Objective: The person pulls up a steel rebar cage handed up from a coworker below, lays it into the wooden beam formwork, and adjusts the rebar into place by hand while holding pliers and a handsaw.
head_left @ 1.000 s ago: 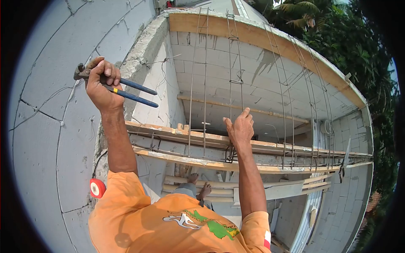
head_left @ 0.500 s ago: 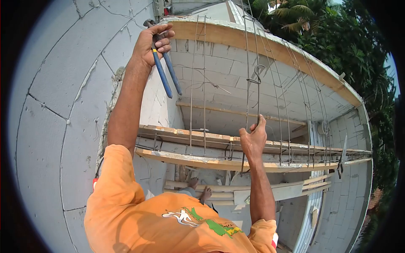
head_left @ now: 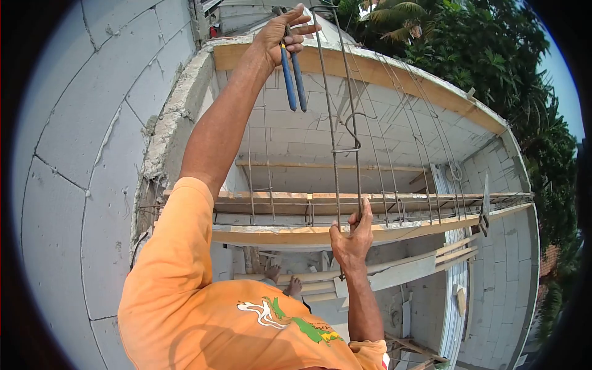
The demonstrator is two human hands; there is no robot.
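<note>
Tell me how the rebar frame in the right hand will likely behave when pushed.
The rebar frame should be fairly stiff: its long rods look straight and are joined by a crosspiece. Its top would probably sway or tip, since the right hand grips it low. The bent wire above the crosspiece might snag.

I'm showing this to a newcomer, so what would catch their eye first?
Probably the bright orange cloth shirt with its green and white print, at the bottom. Next, the metal pincers with two long blue handles, in the left hand at upper middle, and the tall, narrow frame of steel rods beside them, held lower down by the right hand.
</note>
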